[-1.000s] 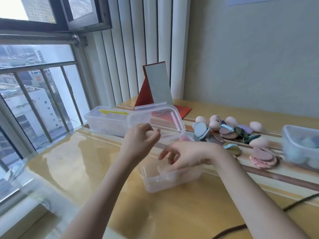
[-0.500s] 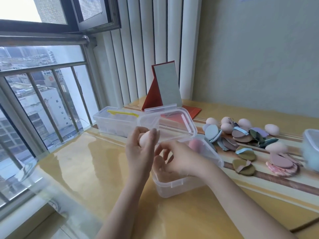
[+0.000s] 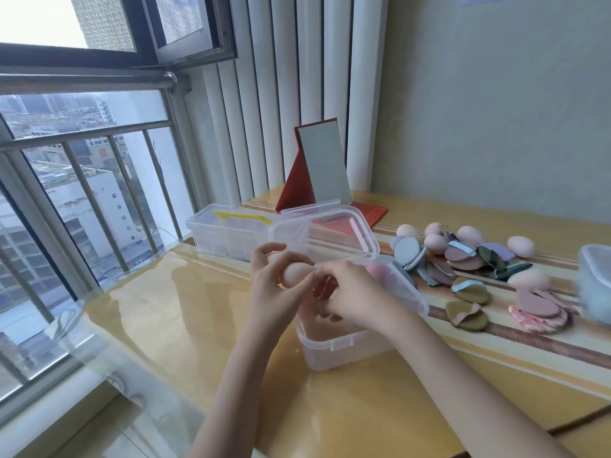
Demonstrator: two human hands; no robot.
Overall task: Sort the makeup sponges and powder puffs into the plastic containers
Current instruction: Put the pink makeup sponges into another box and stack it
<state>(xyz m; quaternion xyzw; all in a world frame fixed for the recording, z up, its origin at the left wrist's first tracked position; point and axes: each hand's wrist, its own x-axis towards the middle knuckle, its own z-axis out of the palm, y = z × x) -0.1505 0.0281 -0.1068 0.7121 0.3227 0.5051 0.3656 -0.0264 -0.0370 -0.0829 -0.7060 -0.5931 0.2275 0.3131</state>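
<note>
Your left hand (image 3: 274, 285) grips a pale pink egg-shaped makeup sponge (image 3: 295, 274) above the open clear plastic container (image 3: 340, 345); your right hand (image 3: 353, 295), fingers curled and touching it, holds nothing clearly.

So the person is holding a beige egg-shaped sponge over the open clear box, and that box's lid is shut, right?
Not quite. The head view shows the lid standing open behind the clear box. The left hand does hold a beige egg-shaped sponge over it.

Bright window (image 3: 82, 180) daylight, tabletop (image 3: 198, 302) glare, soft edges
</note>
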